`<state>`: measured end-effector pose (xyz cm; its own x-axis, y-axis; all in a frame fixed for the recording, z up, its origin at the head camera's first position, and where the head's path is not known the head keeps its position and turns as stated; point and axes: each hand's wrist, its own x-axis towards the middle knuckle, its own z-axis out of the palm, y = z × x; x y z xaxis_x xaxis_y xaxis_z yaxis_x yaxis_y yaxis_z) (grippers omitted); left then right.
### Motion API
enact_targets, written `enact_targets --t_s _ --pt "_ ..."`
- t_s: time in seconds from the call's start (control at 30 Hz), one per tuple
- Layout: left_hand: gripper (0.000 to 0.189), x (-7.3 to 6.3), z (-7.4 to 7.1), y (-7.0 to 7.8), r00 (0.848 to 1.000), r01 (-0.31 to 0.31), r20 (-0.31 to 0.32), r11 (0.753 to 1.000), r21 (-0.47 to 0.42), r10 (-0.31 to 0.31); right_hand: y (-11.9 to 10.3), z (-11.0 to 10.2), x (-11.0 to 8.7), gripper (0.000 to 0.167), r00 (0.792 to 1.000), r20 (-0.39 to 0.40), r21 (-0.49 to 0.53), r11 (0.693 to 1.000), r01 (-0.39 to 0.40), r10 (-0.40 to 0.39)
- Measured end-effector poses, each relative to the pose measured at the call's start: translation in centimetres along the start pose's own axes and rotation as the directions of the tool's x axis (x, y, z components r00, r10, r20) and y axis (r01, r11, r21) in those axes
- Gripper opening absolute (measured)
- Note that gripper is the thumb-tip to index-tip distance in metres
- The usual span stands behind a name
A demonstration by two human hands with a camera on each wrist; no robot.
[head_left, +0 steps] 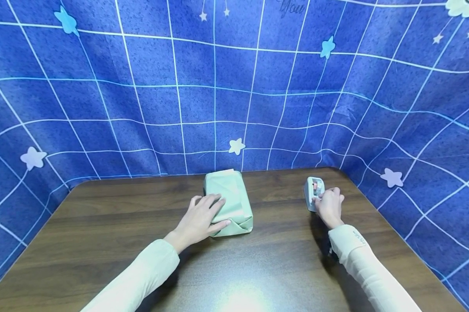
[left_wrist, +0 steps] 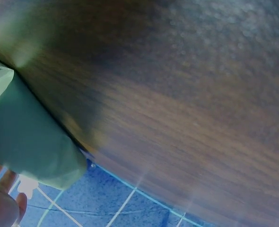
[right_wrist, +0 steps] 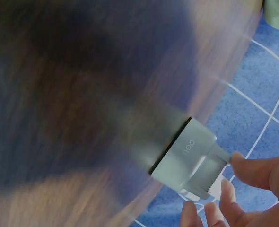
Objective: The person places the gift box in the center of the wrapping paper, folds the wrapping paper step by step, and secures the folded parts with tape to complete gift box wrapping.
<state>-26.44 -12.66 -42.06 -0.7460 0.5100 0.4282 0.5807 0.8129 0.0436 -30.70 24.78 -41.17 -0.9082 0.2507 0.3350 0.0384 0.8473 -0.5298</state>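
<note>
Lying well apart: parcel at the left hand, dispenser at the right hand

The relation that counts is sideways — the dispenser lies to the right of the parcel, at much the same depth, with a stretch of bench between them. Both long axes run away from the person; the parcel's slants a little, its far end leaning left.

The left hand is the nearer one to the parcel and touches it. It comes in from the near left, fingers loosely spread over the left part of the top, thumb along the near part; it looks laid on rather than clasped. The parcel sits toward the back of the bench, near the curtain.

The right hand is at the dispenser, over its near right part. In the right wrist view the thumb meets the end with the toothed edge, and bent fingers lie close by on the other side. Whether they pinch a tape end or the body itself — I cannot tell.
</note>
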Motion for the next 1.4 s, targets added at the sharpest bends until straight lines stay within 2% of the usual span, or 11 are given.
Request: enact_targets --t_s 0.43,0.63,0.97,1.1,1.4 --pt "0.064 -0.01 -0.04 -0.01 1.000 -0.001 0.006 1.000 0.012 0.001 -0.16 0.16 0.31 0.031 0.993 0.014 0.083 0.990 -0.116 0.115" --pt "0.063 0.07 0.03 0.09 1.000 -0.002 0.004 1.000 0.028 0.002 0.14 0.48 0.45 0.033 0.989 -0.003 0.083 0.985 -0.150 0.151" --pt "0.060 0.14 -0.03 0.19 1.000 -0.008 -0.015 0.999 0.036 0.008 -0.03 0.74 0.53 0.033 0.968 0.028 0.078 0.965 -0.249 0.248" --pt "0.059 0.16 0.05 0.06 1.000 -0.015 -0.025 0.999 0.043 0.016 -0.11 0.76 0.49 0.034 0.971 0.036 0.061 0.969 -0.237 0.236" --pt "0.060 0.14 -0.10 0.16 1.000 -0.016 -0.019 0.999 0.039 0.017 -0.05 0.33 -0.41 0.026 0.989 0.027 0.057 0.988 -0.146 0.145"
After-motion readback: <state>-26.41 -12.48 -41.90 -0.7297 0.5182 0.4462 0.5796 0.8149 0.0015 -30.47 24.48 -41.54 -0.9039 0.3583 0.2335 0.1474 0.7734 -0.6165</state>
